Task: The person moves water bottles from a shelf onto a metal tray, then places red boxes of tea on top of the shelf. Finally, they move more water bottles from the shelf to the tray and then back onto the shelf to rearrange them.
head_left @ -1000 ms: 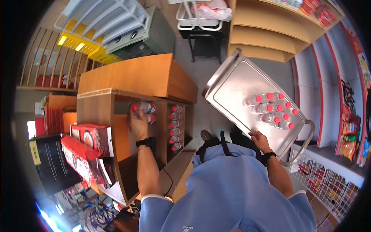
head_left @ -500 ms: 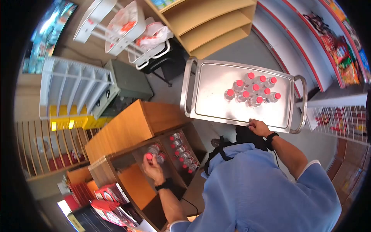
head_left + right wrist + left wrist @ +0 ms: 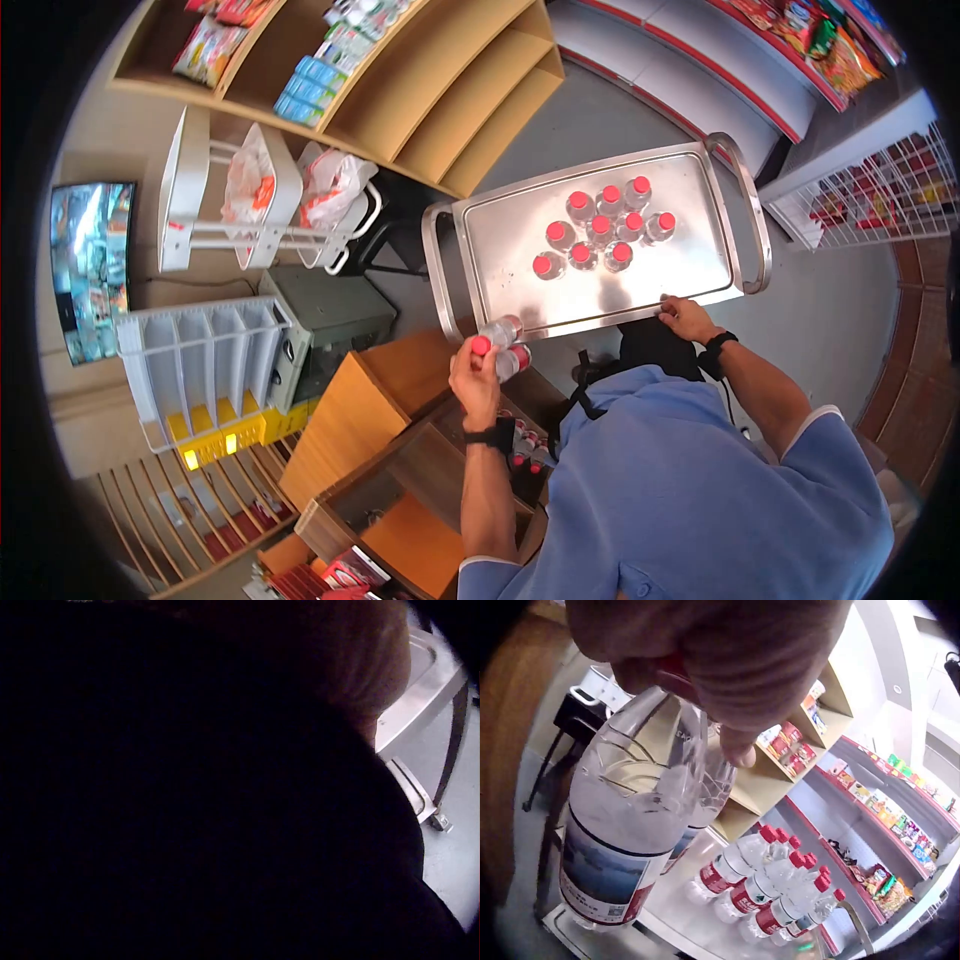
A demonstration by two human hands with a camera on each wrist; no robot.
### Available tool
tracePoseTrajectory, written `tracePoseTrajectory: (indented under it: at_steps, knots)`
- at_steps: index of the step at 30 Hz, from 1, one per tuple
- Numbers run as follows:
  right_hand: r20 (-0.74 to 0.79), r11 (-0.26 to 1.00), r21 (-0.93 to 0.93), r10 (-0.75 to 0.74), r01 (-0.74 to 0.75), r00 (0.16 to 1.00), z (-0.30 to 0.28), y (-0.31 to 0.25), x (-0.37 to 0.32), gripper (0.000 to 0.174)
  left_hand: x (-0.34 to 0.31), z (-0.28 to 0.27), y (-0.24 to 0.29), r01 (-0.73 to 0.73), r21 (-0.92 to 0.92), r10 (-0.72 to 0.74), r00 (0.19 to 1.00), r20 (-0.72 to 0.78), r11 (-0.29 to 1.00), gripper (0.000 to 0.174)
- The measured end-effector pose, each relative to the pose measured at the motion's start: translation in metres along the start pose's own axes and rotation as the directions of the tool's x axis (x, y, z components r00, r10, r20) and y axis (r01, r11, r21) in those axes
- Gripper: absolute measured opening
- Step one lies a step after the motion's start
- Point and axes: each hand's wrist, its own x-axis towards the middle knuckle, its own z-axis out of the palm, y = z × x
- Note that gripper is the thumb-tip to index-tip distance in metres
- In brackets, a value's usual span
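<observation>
By their red caps, my left hand [image 3: 475, 388] holds two clear plastic water bottles [image 3: 499, 331]. They hang at the near left corner of a steel cart [image 3: 500, 225], overlapping its rim in the head view. Up close in the left wrist view, one bottle [image 3: 619, 825] shows a blue landscape label, and the other is partly hidden behind it. Several red-capped bottles [image 3: 601, 230] stand grouped on the cart's top. My right hand [image 3: 690, 320] grips the cart's near edge; a dark shape covers most of the right wrist view.
A wooden cabinet [image 3: 340, 440] stands low at the left, with more bottles [image 3: 528, 450] in one compartment. Beyond the cart are wooden shelves [image 3: 440, 90] and red-edged shelves [image 3: 690, 75]. A white wire basket [image 3: 880, 195] is at the right, and a green-grey box [image 3: 330, 310] at the left.
My left hand has lifted two bottles out of the cabinet and carried them to the cart's corner. The head view has turned left; my right hand keeps its place on the cart edge.
</observation>
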Motion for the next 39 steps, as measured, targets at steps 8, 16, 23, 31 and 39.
tracePoseTrajectory:
  at_steps: [8, 16, 23, 31, 39]
  knots:
    - [-0.184, 0.956, 0.06, 0.293, -0.287, 0.938, 0.007, 0.083, -0.074, 0.037, 0.12, 0.076, 0.025, -0.284, 0.122, 0.265, 0.952, 0.152, 0.951, 0.039]
    - [-0.193, 0.811, 0.18, 0.584, -0.557, 0.788, 0.05, 0.13, -0.158, 0.036, 0.168, 0.133, 0.065, -0.259, 0.192, 0.154, 0.886, 0.437, 0.946, 0.038]
    - [-0.085, 0.656, 0.399, 0.722, -0.64, 0.687, 0.089, 0.155, -0.186, 0.037, 0.17, 0.157, 0.056, -0.103, 0.136, 0.039, 0.911, 0.41, 0.985, 0.038]
    - [-0.156, 0.761, 0.481, 0.562, -0.434, 0.812, 0.065, 0.146, -0.124, 0.036, 0.125, 0.129, 0.004, -0.238, 0.014, 0.228, 0.946, 0.23, 0.971, 0.061]
    - [-0.094, 0.837, 0.42, 0.425, -0.351, 0.9, 0.017, 0.147, -0.058, 0.027, -0.051, 0.068, -0.076, 0.211, -0.035, -0.211, 0.977, 0.012, 0.977, 0.044]
